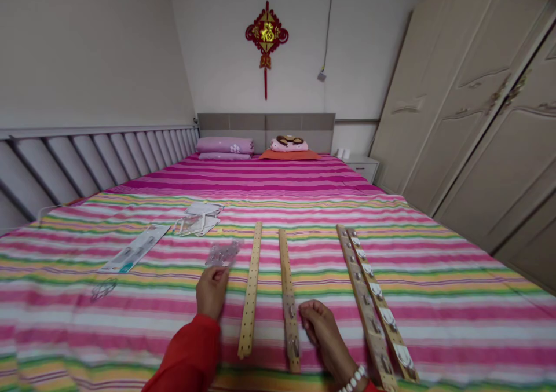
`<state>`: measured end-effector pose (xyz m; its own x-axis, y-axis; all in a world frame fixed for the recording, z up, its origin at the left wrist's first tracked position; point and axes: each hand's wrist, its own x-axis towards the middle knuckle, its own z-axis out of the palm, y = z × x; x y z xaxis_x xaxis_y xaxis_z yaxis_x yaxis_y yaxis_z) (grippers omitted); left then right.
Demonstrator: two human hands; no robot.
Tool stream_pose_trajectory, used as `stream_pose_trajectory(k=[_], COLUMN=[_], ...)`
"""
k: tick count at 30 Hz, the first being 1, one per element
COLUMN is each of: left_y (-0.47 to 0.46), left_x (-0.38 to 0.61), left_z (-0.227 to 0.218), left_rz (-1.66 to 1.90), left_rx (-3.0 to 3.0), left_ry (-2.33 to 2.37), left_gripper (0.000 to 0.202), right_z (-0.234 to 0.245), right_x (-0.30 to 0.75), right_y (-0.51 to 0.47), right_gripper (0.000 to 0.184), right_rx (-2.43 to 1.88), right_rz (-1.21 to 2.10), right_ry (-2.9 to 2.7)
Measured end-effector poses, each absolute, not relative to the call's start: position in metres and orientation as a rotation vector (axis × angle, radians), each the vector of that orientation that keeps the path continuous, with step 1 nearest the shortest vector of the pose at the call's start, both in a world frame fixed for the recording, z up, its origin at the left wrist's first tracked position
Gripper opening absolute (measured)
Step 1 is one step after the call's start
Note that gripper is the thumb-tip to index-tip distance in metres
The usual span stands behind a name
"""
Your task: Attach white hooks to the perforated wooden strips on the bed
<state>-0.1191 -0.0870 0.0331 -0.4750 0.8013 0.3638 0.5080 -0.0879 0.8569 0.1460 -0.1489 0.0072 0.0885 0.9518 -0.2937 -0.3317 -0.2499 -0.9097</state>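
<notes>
My left hand (212, 292) is closed in a pinch at the near edge of some clear plastic packets (223, 253) with small things inside. Just right of it lies a bare wooden strip (250, 293) with rows of holes. A second perforated wooden strip (285, 264) carries clear packets with small metal-looking pieces on its near half. Beside that strip's right edge is my right hand (320, 327), its fingers curled and thumb pressed in; anything between the fingertips is too small to make out.
Two more wooden strips (362, 290) (382, 305) at right hold rows of small metal-looking pieces, one with white cards. At left lie a long packaged card (136, 248), a pile of white cards and wrappers (197, 218), and a thin metal tangle (103, 288), all on the striped bedspread (174, 317).
</notes>
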Motion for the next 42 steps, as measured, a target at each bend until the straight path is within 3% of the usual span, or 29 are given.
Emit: stream_pose_trajectory(k=[9,20,24,30,34,42], left_y=[-0.145,-0.164,-0.16,-0.123,-0.097,-0.078], left_x=[-0.055,-0.011,-0.009,-0.006,0.001,0.007], left_z=[0.058,0.051,0.062,0.067,0.054,0.028], left_rz=[1.686,1.495,1.4,1.262,1.104,1.175], left_rx=[2.228,2.546,2.225,1.316,1.14,1.04], left_ry=[1.505,1.225,1.223,1.286,1.243,1.251], left_gripper=[0.017,0.019,0.007,0.031,0.04,0.03], right_z=[0.026,0.059,0.053,0.045,0.036,0.019], right_x=[0.145,0.132,0.14,0.149,0.145,0.141], right_y=[-0.157,-0.161,-0.146,-0.118,-0.104,-0.087], right_gripper=[0.04,0.034,0.033,0.026,0.024,0.02], right_rx=[-1.108,-0.952,-0.933,-0.962,-1.02,-1.102], right_rz=[1.424,1.478,1.447,1.392,1.376,1.301], right_ry=[-0.667,-0.808,-0.752,-0.749,-0.787,-0.794])
